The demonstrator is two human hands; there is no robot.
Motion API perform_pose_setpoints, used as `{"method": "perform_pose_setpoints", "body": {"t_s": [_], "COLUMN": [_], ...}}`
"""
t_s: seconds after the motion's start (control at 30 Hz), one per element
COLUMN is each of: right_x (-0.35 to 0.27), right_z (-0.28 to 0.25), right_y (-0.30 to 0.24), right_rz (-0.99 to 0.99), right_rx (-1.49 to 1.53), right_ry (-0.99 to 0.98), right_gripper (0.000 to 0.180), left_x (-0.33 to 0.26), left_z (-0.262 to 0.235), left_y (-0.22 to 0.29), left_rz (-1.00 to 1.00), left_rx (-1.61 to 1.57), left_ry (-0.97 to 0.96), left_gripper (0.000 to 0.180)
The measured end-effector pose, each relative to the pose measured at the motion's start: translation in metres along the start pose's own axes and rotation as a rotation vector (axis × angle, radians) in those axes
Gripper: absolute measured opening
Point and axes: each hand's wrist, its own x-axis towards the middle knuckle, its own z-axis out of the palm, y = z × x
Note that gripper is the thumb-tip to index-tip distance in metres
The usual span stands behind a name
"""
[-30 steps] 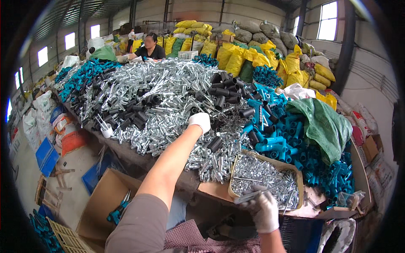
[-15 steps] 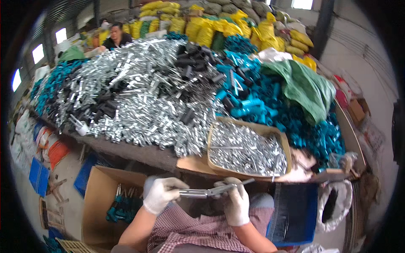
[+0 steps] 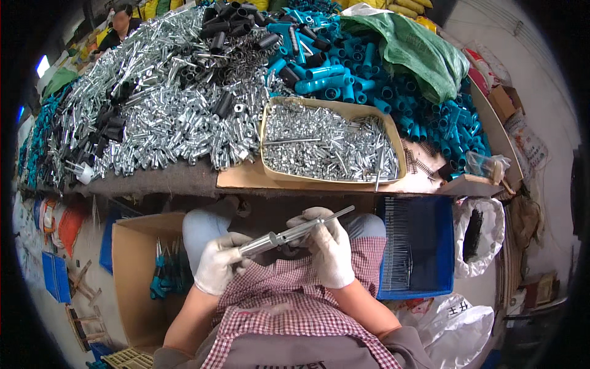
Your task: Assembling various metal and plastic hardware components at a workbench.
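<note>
My left hand [image 3: 216, 265], in a white glove, is closed round the thick end of a shiny metal tube [image 3: 259, 245]. My right hand [image 3: 332, 253], gloved the same way, grips a thinner metal rod [image 3: 302, 230] whose narrow tip sticks out past the fingers to the upper right. Tube and rod lie in one line and meet between my hands, above my lap; whether one sits inside the other I cannot make out. Beyond them, a tan tray [image 3: 270, 169] full of small metal parts rests on the table edge.
Heaps of silver metal parts [image 3: 178, 123], black tubes [image 3: 227, 24] and teal plastic handles [image 3: 344, 77] cover the table. A cardboard box [image 3: 132, 277] with teal-handled tools stands at my left. At my right are a blue bin [image 3: 430, 246] of thin rods and a white sack [image 3: 495, 240].
The view has tipped downward, so the table sits higher in the picture. The tube and rod, nearly level before, now slant up to the right. Both hands keep their hold.
</note>
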Motion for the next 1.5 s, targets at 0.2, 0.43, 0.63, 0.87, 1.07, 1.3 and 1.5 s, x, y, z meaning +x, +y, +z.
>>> {"method": "perform_pose_setpoints", "body": {"t_s": [0.2, 0.43, 0.63, 0.87, 1.07, 1.3, 1.5], "right_x": [0.004, 0.001, -0.006, 0.038, 0.088, 0.087, 0.087], "right_z": [-0.005, -0.002, 0.002, 0.007, -0.011, -0.019, -0.029], "right_y": [0.004, 0.005, 0.006, -0.037, -0.078, -0.08, -0.078], "right_rz": [-0.009, 0.026, 0.178, -0.474, -0.831, -0.605, -0.853], "right_rx": [-0.015, -0.253, -0.433, -1.159, -1.784, -1.99, -1.589], "right_ry": [0.007, -0.13, -0.16, -0.309, 0.198, 0.186, 0.12], "right_gripper": [0.046, 0.04, 0.031, 0.031, 0.027, 0.02, 0.023], "left_x": [0.006, -0.002, 0.003, 0.01, 0.003, 0.004, -0.005], "left_z": [-0.002, 0.002, 0.003, 0.021, 0.006, 0.013, 0.015], "left_y": [0.0, -0.003, -0.019, -0.02, -0.024, -0.023, -0.006], "left_rz": [0.082, 0.11, 0.258, 0.241, 0.32, 0.764, 0.774], "left_rx": [0.183, 0.227, 0.342, 0.577, 0.383, 0.74, 0.796], "left_ry": [-0.027, -0.057, -0.455, -0.242, -0.265, -0.181, 0.005], "left_gripper": [0.026, 0.028, 0.044, 0.033, 0.045, 0.038, 0.034]}}
